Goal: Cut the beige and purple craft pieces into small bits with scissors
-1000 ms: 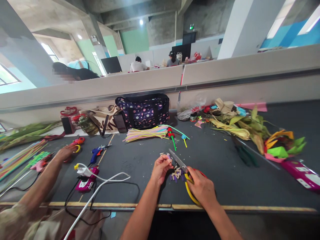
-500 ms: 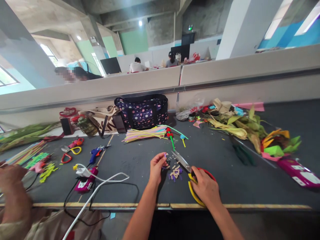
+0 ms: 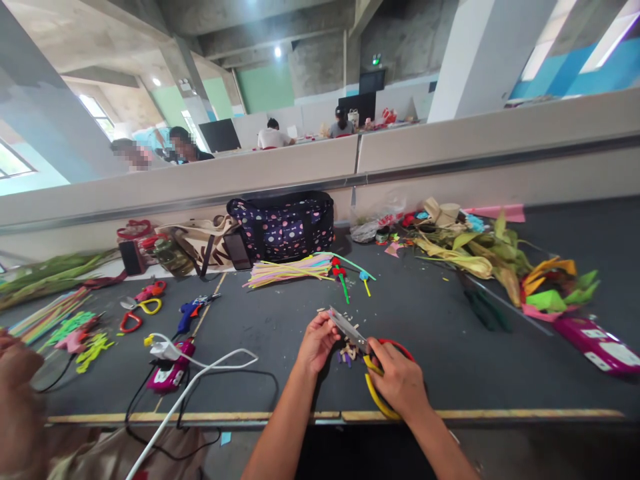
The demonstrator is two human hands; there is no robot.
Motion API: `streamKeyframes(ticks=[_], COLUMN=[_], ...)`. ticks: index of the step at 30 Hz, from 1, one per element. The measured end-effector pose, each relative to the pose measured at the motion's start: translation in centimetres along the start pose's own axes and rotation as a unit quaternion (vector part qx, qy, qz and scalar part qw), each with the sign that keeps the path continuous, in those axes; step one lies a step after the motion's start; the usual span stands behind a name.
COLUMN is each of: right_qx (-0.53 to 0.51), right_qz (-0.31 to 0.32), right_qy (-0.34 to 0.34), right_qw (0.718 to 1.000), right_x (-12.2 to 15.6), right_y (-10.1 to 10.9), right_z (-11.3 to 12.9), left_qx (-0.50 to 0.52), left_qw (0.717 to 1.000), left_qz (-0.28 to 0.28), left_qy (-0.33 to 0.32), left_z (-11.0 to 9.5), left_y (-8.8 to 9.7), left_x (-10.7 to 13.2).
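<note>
At lower centre, the right hand grips scissors, blades meeting the left hand, its fingertips pinched narrow on something too small to tell. Cut bits lie beneath, behind the table's front edge; open room stretches rightward towards pliers.

Ceiling lamp glaring; left window overexposed; edges stretched.

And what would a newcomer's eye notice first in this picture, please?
Probably the scissors with yellow and red handles, in the right hand near the front of the dark table. Beyond them stands a dark patterned bag. Toward the right lies a bright orange-and-green bundle.
</note>
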State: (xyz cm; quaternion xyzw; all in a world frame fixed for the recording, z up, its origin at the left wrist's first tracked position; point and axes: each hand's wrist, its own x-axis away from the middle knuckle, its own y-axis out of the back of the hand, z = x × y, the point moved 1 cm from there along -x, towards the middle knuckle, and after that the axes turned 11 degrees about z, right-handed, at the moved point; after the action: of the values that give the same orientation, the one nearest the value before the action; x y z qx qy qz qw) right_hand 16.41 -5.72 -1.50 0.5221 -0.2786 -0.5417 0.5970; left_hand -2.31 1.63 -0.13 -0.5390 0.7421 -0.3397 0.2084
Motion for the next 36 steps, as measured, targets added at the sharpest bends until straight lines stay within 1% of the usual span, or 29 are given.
streamKeyframes(ticks=[5,9,16,23,29,32,36], right_qx=[0.002,0.010,0.011,0.015,-0.002,-0.004,0.012], right_qz=[-0.005,-0.013,-0.012,-0.022,0.004,0.001,0.002], right_qy=[0.009,0.019,0.022,0.032,0.026,0.007,-0.049], right_qw=[1.000,1.000,1.000,0.999,1.000,1.000,0.999], right_x=[-0.26,-0.35,-0.26,-0.30,-0.40,-0.58,-0.74], right_y=[0.09,-0.01,-0.51,-0.30,-0.42,-0.28,0.47], right_z=[0.22,0.25,0.02,0.18,0.03,-0.07,-0.55], left_qx=[0.017,0.026,0.030,0.027,0.024,0.025,0.017], left_qw=[0.999,0.999,0.999,0.999,0.999,0.999,1.000], left_qz=[0.020,0.024,0.030,0.026,0.026,0.024,0.004], left_qy=[0.022,0.030,0.026,0.030,0.032,0.031,0.022], left_z=[0.25,0.40,0.56,0.48,0.47,0.36,0.10], left_y=[0.26,0.35,0.42,0.10,0.02,0.00,0.02], left_x=[-0.02,-0.03,-0.16,-0.02,-0.05,-0.06,-0.05])
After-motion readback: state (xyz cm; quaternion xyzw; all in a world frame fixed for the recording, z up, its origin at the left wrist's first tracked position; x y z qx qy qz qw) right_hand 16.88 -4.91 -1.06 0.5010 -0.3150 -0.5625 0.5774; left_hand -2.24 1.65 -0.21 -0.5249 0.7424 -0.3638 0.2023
